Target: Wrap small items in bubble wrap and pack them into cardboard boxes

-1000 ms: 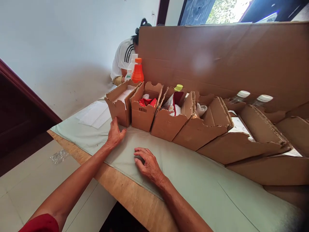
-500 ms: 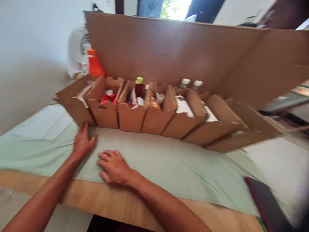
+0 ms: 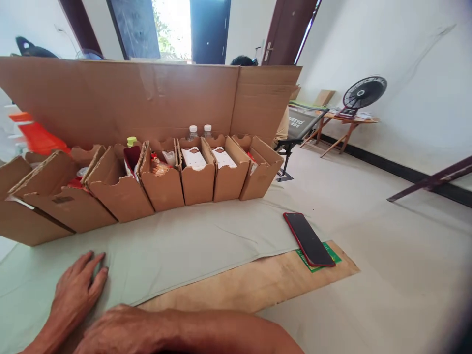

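Note:
My left hand (image 3: 78,285) lies flat on the pale green cloth (image 3: 177,246), fingers apart and holding nothing. Nearer to me, the back of my right hand (image 3: 112,328) shows at the bottom edge; its fingers are hidden. A row of several open cardboard boxes (image 3: 162,189) stands on the cloth beyond both hands. White packs with a brown mark (image 3: 194,158) show in two of them. A maroon packet (image 3: 132,161) leans in another, and a box beside it holds an orange-red wrapper (image 3: 161,166).
A tall cardboard panel (image 3: 177,98) rises behind the boxes. Two white-capped bottles (image 3: 192,132) and an orange container (image 3: 42,135) stand before it. A phone (image 3: 309,240) lies at the table's right end. Beyond are a folding chair (image 3: 304,123), a fan (image 3: 365,92) and a person's head (image 3: 243,60).
The view has swung right, bringing in the floor, fan and chair. My left hand has come away from the leftmost box, back onto the cloth.

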`<state>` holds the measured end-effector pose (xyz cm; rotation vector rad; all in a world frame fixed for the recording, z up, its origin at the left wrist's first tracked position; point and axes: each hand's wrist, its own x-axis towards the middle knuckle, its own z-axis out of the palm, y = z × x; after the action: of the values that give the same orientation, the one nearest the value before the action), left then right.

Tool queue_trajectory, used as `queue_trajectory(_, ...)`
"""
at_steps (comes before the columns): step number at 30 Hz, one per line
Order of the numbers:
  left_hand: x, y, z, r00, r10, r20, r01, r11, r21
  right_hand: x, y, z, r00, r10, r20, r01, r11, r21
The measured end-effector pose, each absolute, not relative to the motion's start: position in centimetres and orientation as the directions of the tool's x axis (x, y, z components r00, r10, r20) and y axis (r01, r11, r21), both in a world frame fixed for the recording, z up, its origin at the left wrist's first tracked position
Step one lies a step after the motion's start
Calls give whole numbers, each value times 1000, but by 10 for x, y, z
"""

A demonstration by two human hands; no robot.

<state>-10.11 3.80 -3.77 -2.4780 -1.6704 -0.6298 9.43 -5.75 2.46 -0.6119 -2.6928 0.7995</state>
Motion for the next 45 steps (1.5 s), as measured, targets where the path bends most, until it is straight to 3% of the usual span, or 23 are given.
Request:
queue_trajectory(3,-44,35,-23,391,821,416,798,-527,292,138,-70,34,-868,493,51,297,599,-743)
queue_trajectory(7,60,48,3,481,777,406,673,-624,397,236,-97,56,-753,657,34,406,505,-762)
queue_trajectory(9,106,58,6,531,744,406,629,-667,399,293,-111,78,-593,803,58,484,413,-771)
queue_trajectory(12,149,66,-7,607,692,390,582,-722,375,375,-127,127,-249,945,210,547,316,-775)
queue_trajectory(15,159,68,-25,652,651,387,541,-758,364,445,-119,182,97,920,381,634,238,-736)
queue_trajectory(18,153,68,-36,644,640,418,521,-768,372,498,-75,223,304,803,512,828,44,-560)
queue_trajectory(19,151,68,-38,642,637,428,517,-771,371,511,-54,232,314,812,492,884,-60,-464)
queue_trajectory(21,149,70,-39,644,619,450,507,-785,355,532,-7,241,270,917,294,954,-212,-213)
queue_trajectory(22,149,70,-39,645,610,461,505,-792,342,539,17,242,260,941,216,960,-228,-161)
queue_trajectory(27,153,68,-38,643,593,485,508,-804,309,550,106,221,262,962,-73,963,-266,-54)
queue_trajectory(30,154,67,-36,644,588,489,507,-807,303,550,130,203,293,941,-172,955,-296,6)
queue_trajectory(36,155,67,-30,645,607,464,508,-794,334,555,134,189,354,923,-151,935,-348,64)
queue_trajectory(45,160,63,-33,603,657,452,530,-754,388,553,130,196,398,916,-46,917,-396,47)
